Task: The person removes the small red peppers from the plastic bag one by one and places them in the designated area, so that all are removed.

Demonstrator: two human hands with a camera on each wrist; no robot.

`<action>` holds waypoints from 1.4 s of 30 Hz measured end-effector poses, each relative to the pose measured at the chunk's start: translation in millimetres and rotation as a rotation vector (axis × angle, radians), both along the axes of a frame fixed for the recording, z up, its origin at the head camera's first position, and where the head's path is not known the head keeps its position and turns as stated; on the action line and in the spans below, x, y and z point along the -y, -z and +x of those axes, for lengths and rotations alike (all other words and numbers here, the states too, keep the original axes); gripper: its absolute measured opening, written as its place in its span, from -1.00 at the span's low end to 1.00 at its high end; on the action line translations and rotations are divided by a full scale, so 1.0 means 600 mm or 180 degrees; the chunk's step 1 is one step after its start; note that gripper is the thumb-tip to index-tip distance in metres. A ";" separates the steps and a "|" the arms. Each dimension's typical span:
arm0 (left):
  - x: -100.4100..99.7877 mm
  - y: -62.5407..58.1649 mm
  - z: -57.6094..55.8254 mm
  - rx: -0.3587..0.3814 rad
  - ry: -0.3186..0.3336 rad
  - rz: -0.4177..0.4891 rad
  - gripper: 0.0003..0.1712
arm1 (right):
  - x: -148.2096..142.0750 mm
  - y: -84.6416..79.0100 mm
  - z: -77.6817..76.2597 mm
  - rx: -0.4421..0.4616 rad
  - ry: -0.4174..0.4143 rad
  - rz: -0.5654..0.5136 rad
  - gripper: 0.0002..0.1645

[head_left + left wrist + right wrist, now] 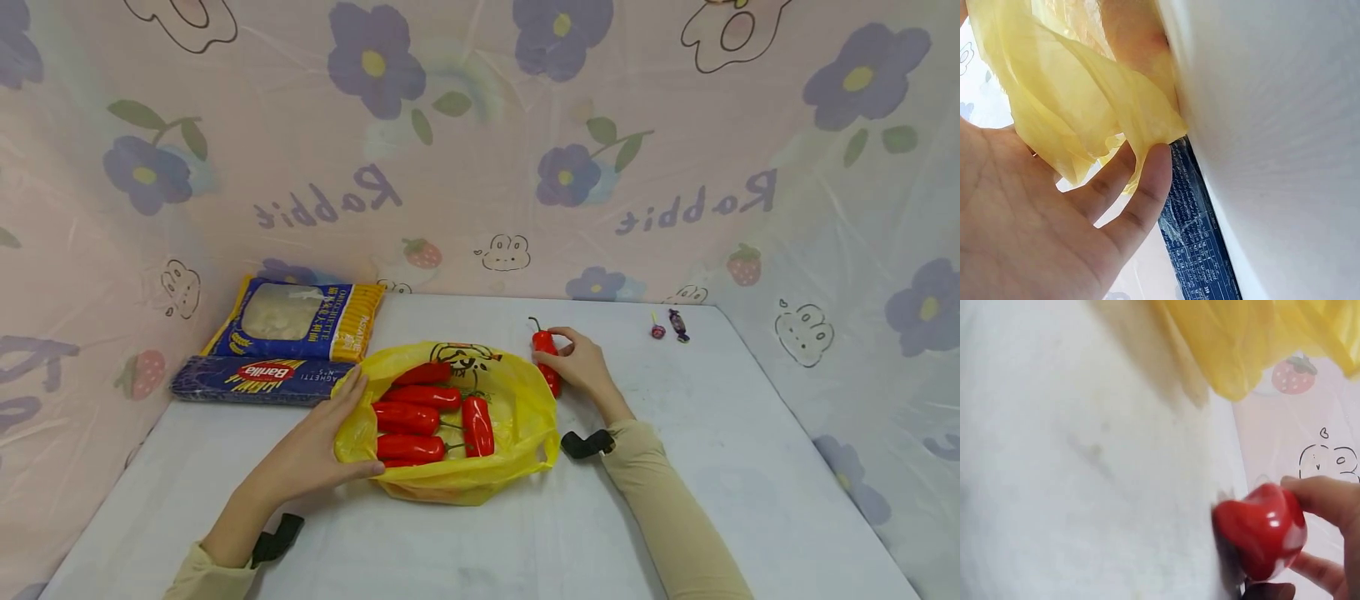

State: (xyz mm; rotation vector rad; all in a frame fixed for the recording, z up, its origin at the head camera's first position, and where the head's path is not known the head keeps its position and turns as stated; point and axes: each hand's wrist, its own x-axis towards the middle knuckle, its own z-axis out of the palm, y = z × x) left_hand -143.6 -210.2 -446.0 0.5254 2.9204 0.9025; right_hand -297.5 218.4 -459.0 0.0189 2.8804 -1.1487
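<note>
A yellow plastic bag (525, 425) lies with its mouth spread, several red chili peppers (408, 417) inside it. My left hand (315, 442) holds the bag's left rim, thumb at the front edge and fingers farther back. In the left wrist view, thin yellow plastic (1066, 100) drapes over the fingertips and runs between the fingers. Just beyond the bag's right side, my right hand (585, 365) pinches one red chili pepper (545, 354) with a dark curved stem. The right wrist view shows that pepper's glossy end (1266, 531) between thumb and fingers, close over the white table.
Left of the bag lie a blue spaghetti pack (262, 381) and, behind it, a yellow-and-blue orecchiette bag (296, 321). A lollipop (657, 331) and a wrapped candy (678, 326) sit at the back right. A patterned curtain (480, 150) encloses the white table (735, 467).
</note>
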 end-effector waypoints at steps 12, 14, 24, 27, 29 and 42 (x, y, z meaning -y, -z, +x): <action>0.000 0.001 -0.002 -0.0032 0.0008 -0.0020 0.41 | 0.001 0.002 0.005 0.0013 0.0103 -0.0020 -0.06; -0.001 0.000 -0.002 -0.0035 0.0016 -0.0025 0.41 | 0.000 0.001 0.006 0.0029 0.0102 -0.0033 -0.07; -0.001 -0.003 -0.001 -0.0026 0.0018 -0.0016 0.40 | -0.001 0.000 0.008 0.0062 0.0092 -0.0084 -0.13; -0.001 -0.002 -0.001 -0.0019 0.0020 -0.0013 0.40 | -0.002 0.001 0.008 0.0051 0.0081 -0.0072 -0.13; -0.001 -0.002 -0.002 -0.0016 0.0017 -0.0017 0.40 | -0.003 0.001 0.008 0.0043 0.0074 -0.0067 -0.13; 0.000 -0.001 -0.002 -0.0021 0.0027 -0.0020 0.40 | -0.007 0.001 0.005 0.0036 0.0035 -0.0074 -0.17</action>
